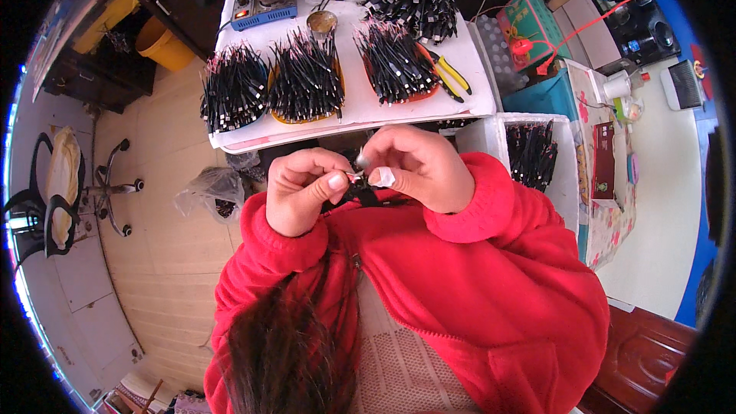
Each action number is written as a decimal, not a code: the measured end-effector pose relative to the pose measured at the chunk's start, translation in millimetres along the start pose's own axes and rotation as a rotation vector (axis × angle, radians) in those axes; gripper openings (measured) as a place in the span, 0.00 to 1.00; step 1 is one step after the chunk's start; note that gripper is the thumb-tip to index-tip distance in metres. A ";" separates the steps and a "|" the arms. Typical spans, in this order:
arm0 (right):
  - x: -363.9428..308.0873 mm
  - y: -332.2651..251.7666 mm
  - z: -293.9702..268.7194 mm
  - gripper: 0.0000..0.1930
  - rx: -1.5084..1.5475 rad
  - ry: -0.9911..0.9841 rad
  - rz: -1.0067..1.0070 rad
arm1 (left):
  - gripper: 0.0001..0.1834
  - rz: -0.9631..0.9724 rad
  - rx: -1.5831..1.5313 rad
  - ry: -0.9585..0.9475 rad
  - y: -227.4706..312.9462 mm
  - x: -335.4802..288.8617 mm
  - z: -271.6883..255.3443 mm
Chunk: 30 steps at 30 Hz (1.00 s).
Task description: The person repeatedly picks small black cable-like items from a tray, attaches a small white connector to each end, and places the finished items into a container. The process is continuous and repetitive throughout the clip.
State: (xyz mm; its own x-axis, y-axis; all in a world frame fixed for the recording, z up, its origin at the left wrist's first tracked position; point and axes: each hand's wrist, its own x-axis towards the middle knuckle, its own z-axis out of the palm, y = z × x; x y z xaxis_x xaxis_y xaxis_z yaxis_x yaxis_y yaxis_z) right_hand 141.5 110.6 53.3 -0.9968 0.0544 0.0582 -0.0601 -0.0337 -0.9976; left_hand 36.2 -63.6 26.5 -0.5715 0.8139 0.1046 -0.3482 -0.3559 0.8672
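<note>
Just in front of my chest, below the table's near edge, my two hands meet with their fingertips almost touching. My left hand (307, 188) pinches a thin wire end (353, 176), pale with a bit of red, between thumb and forefinger. My right hand (422, 169) is closed against the same spot, a white wrap round its thumb; a small shiny bit shows at its forefinger, too blurred to name. Beyond them on the white table (307, 129) stand bundles of short black cables (234, 84), (307, 77), (395, 61) with bare wire ends up, some in coloured trays.
Yellow-and-black pliers (452, 77) lie right of the bundles. A blue heating device (264, 11) and a round tin (322, 23) stand farther back, near a heap of black cables (418, 4). At right is a white foam box (567, 176) of cables; a plastic bag (211, 193) lies at left.
</note>
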 end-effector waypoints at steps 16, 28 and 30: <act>-8.9 -4.1 2.6 0.06 0.607 -0.071 0.449 | 0.03 0.363 0.756 -0.028 6.8 -10.8 10.4; 1.1 -14.5 4.5 0.11 -0.593 0.057 -0.705 | 0.08 -0.296 -0.735 -0.206 -19.9 -11.7 13.1; 3.9 -15.4 2.5 0.11 -0.643 0.046 -0.769 | 0.08 -0.314 -0.754 -0.242 -19.6 -9.6 13.7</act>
State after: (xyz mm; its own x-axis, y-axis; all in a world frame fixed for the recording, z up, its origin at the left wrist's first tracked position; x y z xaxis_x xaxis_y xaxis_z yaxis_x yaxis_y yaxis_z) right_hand 138.4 108.8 69.0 -0.6956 -0.1263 0.7073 -0.6336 0.5720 -0.5209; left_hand 58.8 -58.1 15.2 -0.2213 0.9711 0.0893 -0.9149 -0.2385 0.3258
